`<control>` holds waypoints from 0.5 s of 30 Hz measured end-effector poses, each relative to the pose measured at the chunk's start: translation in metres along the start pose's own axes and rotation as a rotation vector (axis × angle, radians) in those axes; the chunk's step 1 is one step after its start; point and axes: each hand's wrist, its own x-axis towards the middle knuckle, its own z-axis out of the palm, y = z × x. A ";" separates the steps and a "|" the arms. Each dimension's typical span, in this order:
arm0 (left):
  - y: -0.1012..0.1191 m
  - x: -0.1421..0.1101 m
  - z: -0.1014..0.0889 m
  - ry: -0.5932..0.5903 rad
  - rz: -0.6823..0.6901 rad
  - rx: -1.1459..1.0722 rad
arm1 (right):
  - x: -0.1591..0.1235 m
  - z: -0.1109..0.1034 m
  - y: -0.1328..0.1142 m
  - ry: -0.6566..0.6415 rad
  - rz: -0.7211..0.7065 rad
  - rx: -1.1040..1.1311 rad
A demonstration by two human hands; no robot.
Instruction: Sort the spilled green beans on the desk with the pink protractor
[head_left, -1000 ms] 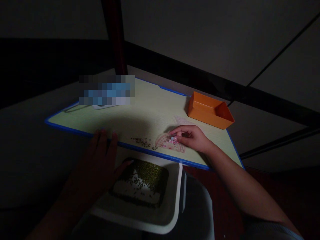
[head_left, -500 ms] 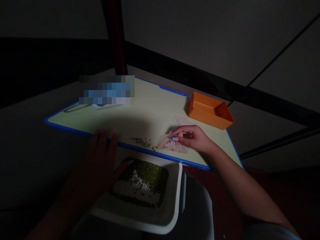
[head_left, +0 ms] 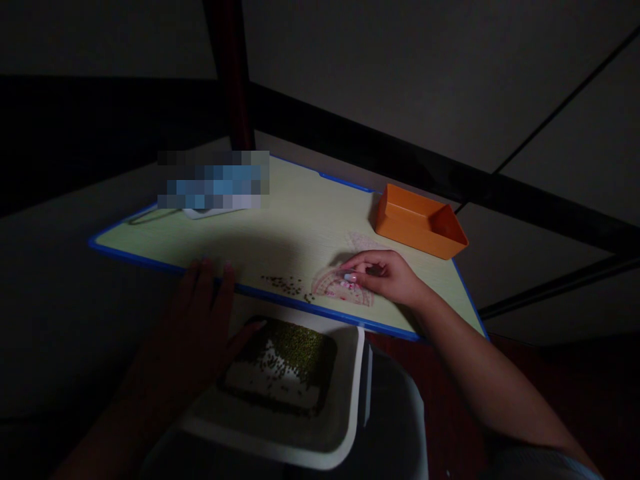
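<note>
Two bare forearms extend into a dimly lit frame. The right hand (head_left: 387, 275) shows pale, glossy painted nails on its fingertips (head_left: 350, 277); its arm is uncovered to the elbow, where a light blue-grey sleeve edge (head_left: 545, 460) appears. The left hand (head_left: 195, 327) lies in deep shadow, ringless as far as visible.

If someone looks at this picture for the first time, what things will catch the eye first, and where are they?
The lit pale table with its blue edge stands out in the dark room, with a bright orange box at its far right corner. Near the front edge, the right hand presses on a clear pink protractor beside a few scattered green beans. Below the edge, the left hand rests by a white tray of beans.
</note>
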 end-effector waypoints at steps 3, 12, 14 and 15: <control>0.000 0.000 0.000 -0.004 -0.001 -0.003 | 0.000 0.000 -0.001 -0.014 0.002 0.003; 0.000 0.001 0.001 -0.009 0.001 0.019 | 0.000 0.001 0.001 -0.087 0.008 0.036; 0.001 0.001 0.002 0.005 -0.008 0.025 | 0.001 0.002 0.001 -0.096 0.007 0.047; 0.001 0.001 0.002 0.007 -0.009 0.027 | 0.001 0.002 0.001 -0.095 0.005 0.050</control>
